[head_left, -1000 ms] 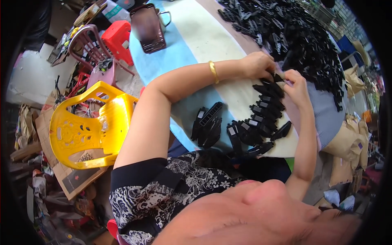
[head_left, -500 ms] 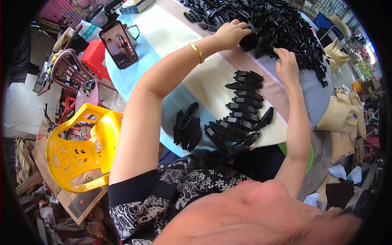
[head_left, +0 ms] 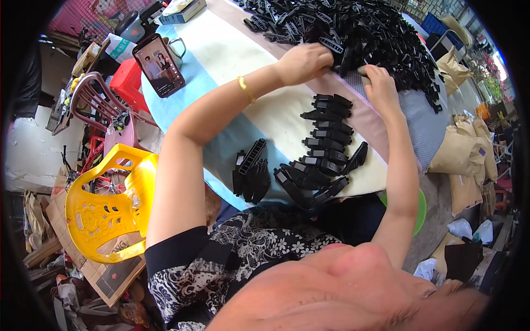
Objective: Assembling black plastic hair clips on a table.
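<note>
Pile of black plastic parts [head_left: 381, 38] on counter [head_left: 232, 49], two hands at its near edge

Left hand [head_left: 303, 64], gold bracelet [head_left: 246, 89] on that forearm: fingers bent, tips at the pile edge beside a ribbed part. Right hand [head_left: 380, 87]: thumb and forefinger extended toward the same edge, just right of the left. Contact point is small and dark, so can't tell if either grip is closed on a part or just near one.

Curved row of black parts [head_left: 326, 144] lies nearer the body, pieces side by side, bending left at the bottom. Loose black part [head_left: 356, 158] sits tilted just right of it. Small cluster of parts [head_left: 252, 174] lies left of the row on the blue stripe, apart from it.

Phone [head_left: 159, 65] stands at the counter's left side, screen lit, mug [head_left: 179, 48] just behind. Yellow chair [head_left: 110, 212] on the floor, left of the counter; paper sacks [head_left: 457, 151] to the right.
</note>
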Demonstrator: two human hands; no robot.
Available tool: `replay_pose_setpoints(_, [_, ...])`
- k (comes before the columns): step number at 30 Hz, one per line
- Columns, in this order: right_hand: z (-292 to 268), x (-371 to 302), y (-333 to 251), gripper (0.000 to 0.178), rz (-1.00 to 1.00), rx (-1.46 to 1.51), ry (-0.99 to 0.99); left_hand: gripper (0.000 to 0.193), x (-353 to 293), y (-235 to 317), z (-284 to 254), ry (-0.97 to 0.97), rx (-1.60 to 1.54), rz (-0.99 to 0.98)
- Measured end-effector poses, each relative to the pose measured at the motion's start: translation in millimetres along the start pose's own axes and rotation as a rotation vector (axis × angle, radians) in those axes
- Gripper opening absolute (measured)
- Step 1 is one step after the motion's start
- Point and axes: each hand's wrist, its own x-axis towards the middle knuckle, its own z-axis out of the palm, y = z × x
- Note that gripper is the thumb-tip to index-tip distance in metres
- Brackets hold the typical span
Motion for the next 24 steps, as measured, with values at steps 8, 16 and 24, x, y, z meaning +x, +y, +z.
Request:
replay_pose_setpoints(8, [-2, 3, -2, 0.035, 0.045, -0.303, -0.153, 0.035, -21, 25, -15, 0.016, -0.499, -0.378])
replay_pose_setpoints(16, [-12, 4, -9, 0.012, 0.133, -0.275, -0.193, 0.032, -25, 28, -3, -0.069, -0.173, -0.376])
replay_pose_setpoints(24, [-17, 4, -17, 0.023, 0.436, 0.059, -0.177, 0.028, -15, 49, 0, -0.133, -0.098, -0.568])
